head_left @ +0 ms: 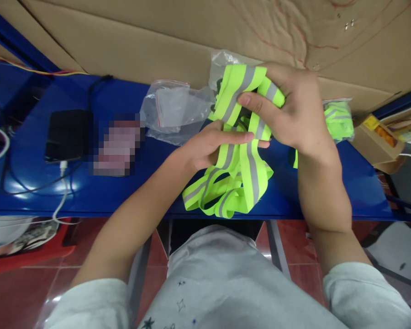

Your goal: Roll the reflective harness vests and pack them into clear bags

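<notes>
A neon yellow-green reflective strap (252,171) with a grey stripe runs through both my hands, partly folded in layers. My right hand (289,107) pinches the upper folds, its thumb lying across the band. Lower and to the left, my left hand (219,144) is closed around the strap, thumb pointing right; its other fingers are mostly behind the band. Loose loops of the strap hang down to the front edge of the blue table (154,183). Just behind my hands lies a clear zip bag (173,109).
At the left are a black device (67,135) with a white cable and a blurred-out phone-like object (118,148). A bagged neon strap (339,119) and an open cardboard box (376,144) stand on the right. Cardboard (140,41) lines the back.
</notes>
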